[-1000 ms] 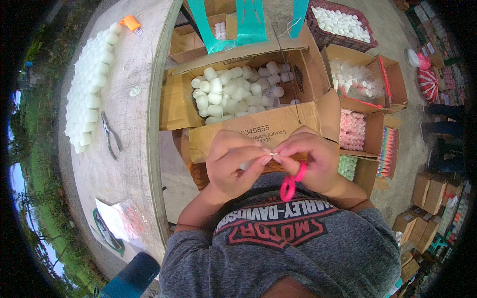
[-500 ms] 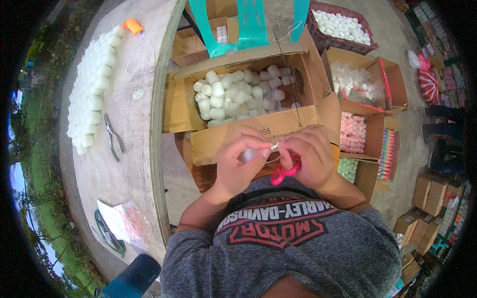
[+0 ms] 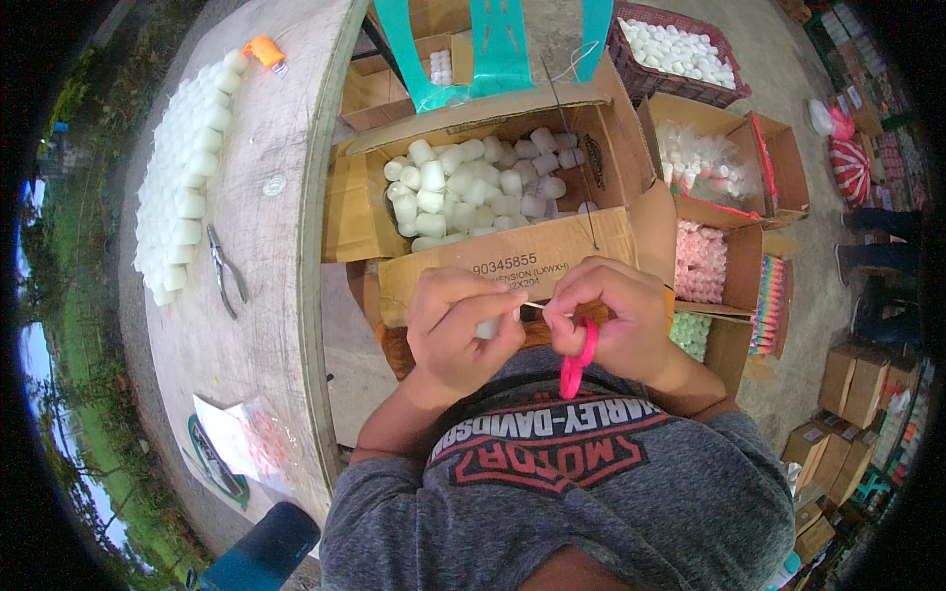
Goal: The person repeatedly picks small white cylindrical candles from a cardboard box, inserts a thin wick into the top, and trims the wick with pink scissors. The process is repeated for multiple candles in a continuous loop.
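Observation:
In front of my shirt, a thin white string (image 3: pixel 533 305) runs taut between my two hands. My left hand (image 3: pixel 458 320) pinches one end between thumb and forefinger. A pale white rounded piece (image 3: pixel 487 329) shows under its fingers, mostly hidden. My right hand (image 3: pixel 609 307) pinches the other end of the string. Bright pink loops (image 3: pixel 578 364), like scissor handles, hang from its fingers; the rest of that thing is hidden. Just beyond the hands stands an open cardboard box (image 3: pixel 424 279) holding many white plastic cylinders (image 3: pixel 463 187).
On the table (image 3: pixel 276 236) to the left are rows of white cylinders (image 3: pixel 187 187), an orange-handled tool (image 3: pixel 263 51), pliers (image 3: pixel 226 271) and a plastic bag (image 3: pixel 256 443). A teal chair (image 3: pixel 498 49) stands behind the box. Filled cartons (image 3: pixel 724 266) and a crate (image 3: pixel 680 49) line the right.
My hands have drawn slightly apart, and more string shows stretched between them. The pink loops have swung lower and hang more upright under my right hand.

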`<action>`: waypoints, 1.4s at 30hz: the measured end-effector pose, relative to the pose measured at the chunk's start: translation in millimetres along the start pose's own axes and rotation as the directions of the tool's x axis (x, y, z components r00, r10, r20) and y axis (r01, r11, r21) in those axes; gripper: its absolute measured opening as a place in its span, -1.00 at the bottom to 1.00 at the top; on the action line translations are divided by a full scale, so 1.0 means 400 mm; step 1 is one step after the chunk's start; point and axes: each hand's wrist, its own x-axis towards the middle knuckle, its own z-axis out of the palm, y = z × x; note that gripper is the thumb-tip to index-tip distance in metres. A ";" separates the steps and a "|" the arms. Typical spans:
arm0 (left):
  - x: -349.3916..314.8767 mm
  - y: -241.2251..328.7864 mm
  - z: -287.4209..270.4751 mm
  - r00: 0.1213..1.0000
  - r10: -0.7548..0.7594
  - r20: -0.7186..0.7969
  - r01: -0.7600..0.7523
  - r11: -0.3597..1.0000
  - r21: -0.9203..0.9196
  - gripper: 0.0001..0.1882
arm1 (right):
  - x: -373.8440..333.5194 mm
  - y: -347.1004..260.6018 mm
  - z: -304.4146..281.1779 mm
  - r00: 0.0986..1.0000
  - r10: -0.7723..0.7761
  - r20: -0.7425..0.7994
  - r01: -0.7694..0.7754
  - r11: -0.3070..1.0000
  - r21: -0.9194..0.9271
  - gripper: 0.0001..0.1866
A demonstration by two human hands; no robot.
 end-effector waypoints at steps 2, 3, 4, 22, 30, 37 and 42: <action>-0.008 0.003 0.000 0.996 -0.092 -0.011 0.090 0.992 -0.092 -0.81 | 0.001 -0.002 -0.002 1.000 -0.029 0.010 0.029 0.999 0.032 -0.74; -0.013 0.001 0.001 0.990 -0.138 -0.014 0.135 0.981 -0.137 -0.80 | -0.002 0.001 0.008 0.994 0.105 0.008 -0.105 0.985 0.135 -0.72; -0.027 -0.014 0.006 0.967 -0.254 -0.006 0.242 0.928 -0.284 -0.73 | -0.009 0.007 0.030 0.972 0.234 0.022 -0.232 0.943 0.241 -0.70; -0.017 -0.049 -0.004 0.609 -0.324 0.724 0.793 0.237 -0.561 -0.83 | 0.011 0.086 -0.065 0.942 0.256 0.217 -0.191 0.941 -0.281 -0.78; -0.007 -0.085 -0.015 0.669 -0.621 0.408 0.603 0.132 -0.787 -0.61 | -0.004 0.083 -0.105 0.758 0.501 0.417 -0.602 0.290 0.744 -0.22; 0.000 -0.089 -0.014 0.641 -0.595 0.484 0.519 -0.129 -0.845 -0.59 | -0.009 -0.004 -0.014 0.866 0.381 0.325 -0.454 0.326 0.829 0.30; -0.016 -0.085 -0.017 0.706 -0.545 0.452 0.570 0.060 -0.819 -0.49 | -0.024 0.009 0.003 0.931 0.082 0.356 -0.265 0.821 0.505 0.04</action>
